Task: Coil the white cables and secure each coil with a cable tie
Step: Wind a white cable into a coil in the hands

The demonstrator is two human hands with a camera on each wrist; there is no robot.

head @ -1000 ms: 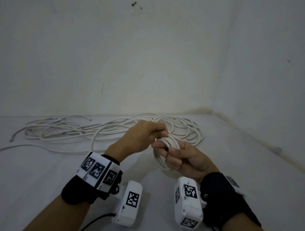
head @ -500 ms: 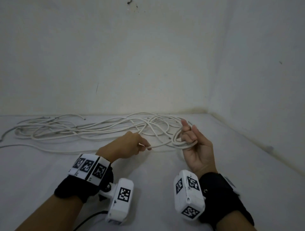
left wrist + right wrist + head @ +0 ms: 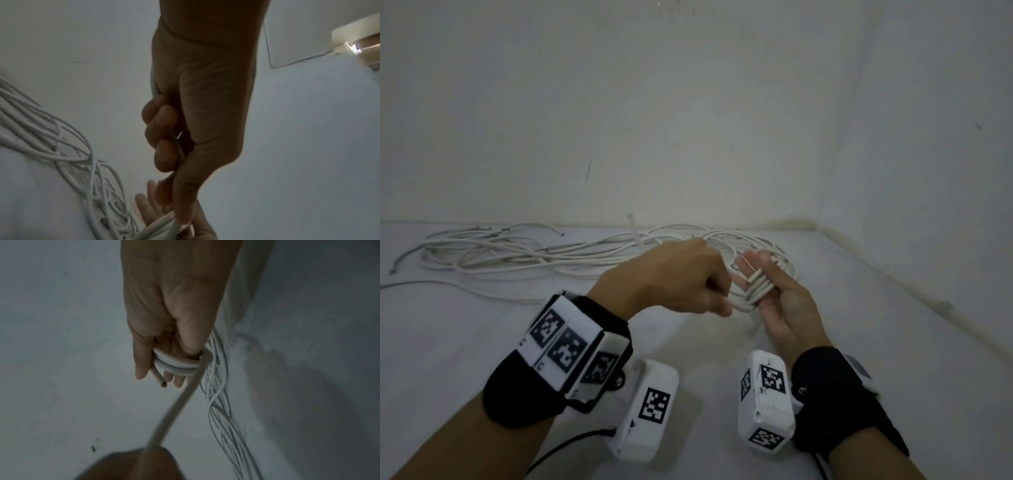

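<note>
- The right hand (image 3: 784, 308) is held palm-up with its fingers straight and spread; about four turns of white cable (image 3: 756, 289) are wound around those fingers, above the white surface (image 3: 465, 342) near its far right corner.
- The cut cable end (image 3: 161, 382) projects past the fingertips in the right wrist view.
- The left hand (image 3: 674, 277) has its grip curled round the running length of the same cable, pinching it just beside the right palm.
- Loose cables (image 3: 517, 253) lie in a tangled pile along the far edge, by the wall (image 3: 688, 120). The count of separate cables cannot be told; several free ends show.
- No cable tie is visible.
- Handling judgement: the cable appears light and flexible but springy, so the turns will likely slacken if released. Take hold across all turns at once, at one side of the coil.
</note>
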